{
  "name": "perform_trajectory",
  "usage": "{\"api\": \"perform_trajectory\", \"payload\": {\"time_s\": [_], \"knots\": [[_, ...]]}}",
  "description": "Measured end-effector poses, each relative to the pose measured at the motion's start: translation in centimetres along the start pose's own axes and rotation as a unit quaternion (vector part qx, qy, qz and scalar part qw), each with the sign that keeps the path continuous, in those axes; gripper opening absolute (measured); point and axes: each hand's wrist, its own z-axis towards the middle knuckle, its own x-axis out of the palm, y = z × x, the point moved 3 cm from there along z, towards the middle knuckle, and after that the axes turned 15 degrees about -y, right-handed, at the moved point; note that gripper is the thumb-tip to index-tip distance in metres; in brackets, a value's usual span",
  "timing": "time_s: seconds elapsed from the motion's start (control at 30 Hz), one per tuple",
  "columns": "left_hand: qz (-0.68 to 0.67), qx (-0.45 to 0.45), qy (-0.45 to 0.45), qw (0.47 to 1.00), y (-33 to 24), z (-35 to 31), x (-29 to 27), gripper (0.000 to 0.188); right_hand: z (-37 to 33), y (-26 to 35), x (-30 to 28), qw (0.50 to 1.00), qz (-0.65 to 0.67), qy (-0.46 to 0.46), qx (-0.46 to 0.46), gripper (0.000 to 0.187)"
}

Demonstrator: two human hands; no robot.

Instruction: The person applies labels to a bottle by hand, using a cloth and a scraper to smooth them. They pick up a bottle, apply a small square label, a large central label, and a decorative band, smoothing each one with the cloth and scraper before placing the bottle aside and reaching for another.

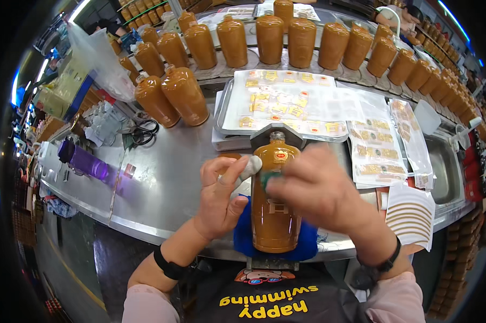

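Note:
A glossy brown bottle [277, 229] lies in front of me, its neck toward the far side against a dark angular rest [258, 141]. It bears a small red and gold decal near the shoulder and pale gold markings lower down. My left hand [221, 194] is at the bottle's left side, fingers bent, with a white cloth-like wad [249, 169] at the fingertips touching the bottle. Over the bottle's right side is my right hand [318, 188], somewhat blurred, closed on a small green piece [270, 181] against the surface. Blue cloth [244, 231] lies under the bottle.
Beyond the bottle, a metal tray [221, 121] carries decal sheets; more gold decal sheets [380, 148] lie right, near a sink [447, 172]. Two brown bottles [185, 97], scissors [144, 133] and a purple drinking bottle [89, 161] stand or lie left. Several brown bottles line the back conveyor [213, 72].

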Motion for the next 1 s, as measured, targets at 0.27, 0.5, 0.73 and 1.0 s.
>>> {"api": "perform_trajectory", "payload": {"time_s": [0.27,0.5,0.73,1.0], "knots": [[0.005,-0.059,-0.014,0.998,-0.6,-1.9,-0.2,0.063,-0.5,2.5,0.3,0.993,0.086,0.081,0.009,0.012],[-0.028,0.035,-0.009,0.999,-3.2,-0.6,0.9,0.068,-5.1,0.6,0.2,0.784,0.281,-0.18,0.523,0.019],[0.024,0.097,0.014,0.995,-2.9,-1.7,1.2,0.07,-8.0,-1.2,1.9,0.769,0.242,-0.263,0.53,0.016],[0.005,0.022,-0.022,1.0,-1.7,-3.1,0.2,0.069,-4.9,4.0,-1.4,0.976,0.169,0.009,0.134,0.021]]}}
